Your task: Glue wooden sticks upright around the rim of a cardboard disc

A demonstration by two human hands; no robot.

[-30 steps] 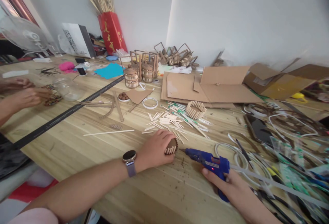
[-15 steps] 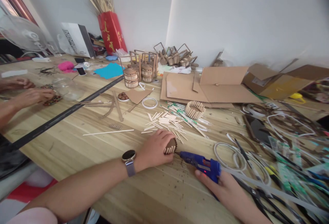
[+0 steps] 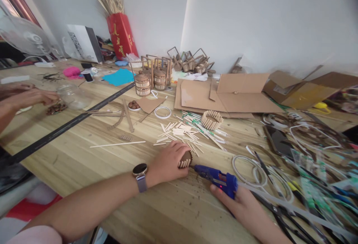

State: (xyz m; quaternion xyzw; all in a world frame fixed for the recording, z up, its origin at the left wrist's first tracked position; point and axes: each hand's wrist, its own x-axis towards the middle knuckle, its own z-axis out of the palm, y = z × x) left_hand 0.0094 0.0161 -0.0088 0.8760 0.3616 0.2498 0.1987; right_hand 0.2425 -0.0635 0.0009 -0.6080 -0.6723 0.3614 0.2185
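1. The left hand curls its fingers round the cup, a small brown round piece held just above or on the table; contact underneath cannot be told.
2. The right hand has its fingers wrapped round the glue gun, thumb along the side. Whether a finger presses the trigger cannot be told. The nozzle is at the cup's lower right edge, just beside the left fingertips.
3. Done, it seems: a short row of pale sticks stands along the cup's near side, below the left fingers. The far side is covered by them.
4. Left, it seems: the cup's right edge looks dark and stick-free, so the row is probably partial.
5. Just beyond the left fingers lie many loose cut sticks, unused; one long stick lies to their left.
6. Farther beyond those fingers stands a stick ring, apparently full all round.
7. Well beyond, lidded baskets with handles look complete.
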